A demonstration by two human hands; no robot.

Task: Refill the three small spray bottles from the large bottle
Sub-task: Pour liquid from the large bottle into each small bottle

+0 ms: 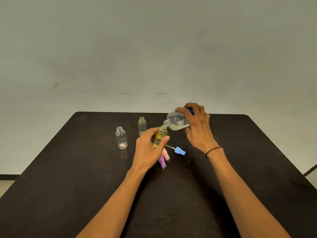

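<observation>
So the right hand (197, 127) is gripping the large clear plastic bottle (176, 121), tipping it mouth-to-mouth into a small clear spray bottle (160, 137) of yellowish liquid, which the left hand (149, 148) is clasping mid-body above the dark bench (68, 169). Light, probably slippery plastic, so I'd be holding the body, not the neck.

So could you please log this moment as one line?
right hand: tilting large clear bottle | left hand: holding small yellow-filled bottle | two small clear bottles: empty

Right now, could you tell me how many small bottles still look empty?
2. One empty bottle stands at the table's left; another stands farther back, beside the left hand, which holds the third, partly filled bottle.
</observation>
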